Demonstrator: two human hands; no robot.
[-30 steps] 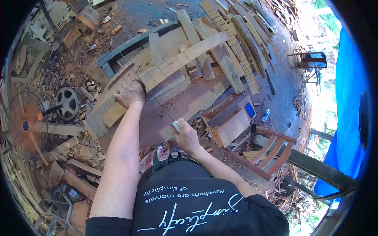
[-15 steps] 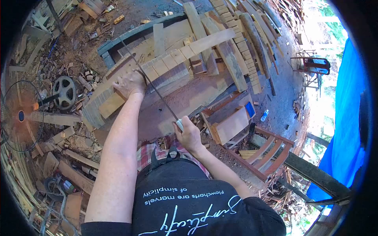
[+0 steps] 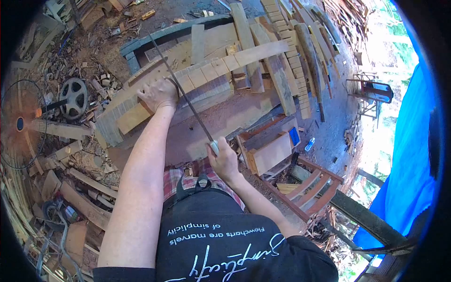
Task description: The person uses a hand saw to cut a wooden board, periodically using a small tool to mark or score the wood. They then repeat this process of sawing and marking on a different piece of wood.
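My right hand (image 3: 224,162) is wrapped round the pale handle of a handsaw (image 3: 190,104). The saw's long thin blade slants up and left across a curved wooden plank (image 3: 206,71) scored with several crosswise cuts. Just left of the blade, my left hand (image 3: 159,95) grips the plank, its fingers bent over the wood. Beneath lies a block with closely spaced cuts (image 3: 109,126), and a smooth piece of board (image 3: 134,118) sits by my left wrist. How deep the blade sits in the wood cannot be made out.
Loose boards (image 3: 275,70) lie across the far right of the workbench (image 3: 221,123). A fan (image 3: 21,124) and a spoked wheel (image 3: 74,98) stand at left among wood scraps. A wooden frame (image 3: 270,152), a slatted chair piece (image 3: 312,192) and a bottle (image 3: 309,144) are at right.
The view has shifted and turned slightly. My right hand still holds the handsaw and my left hand stays on the plank; the blade still crosses beside the left hand.
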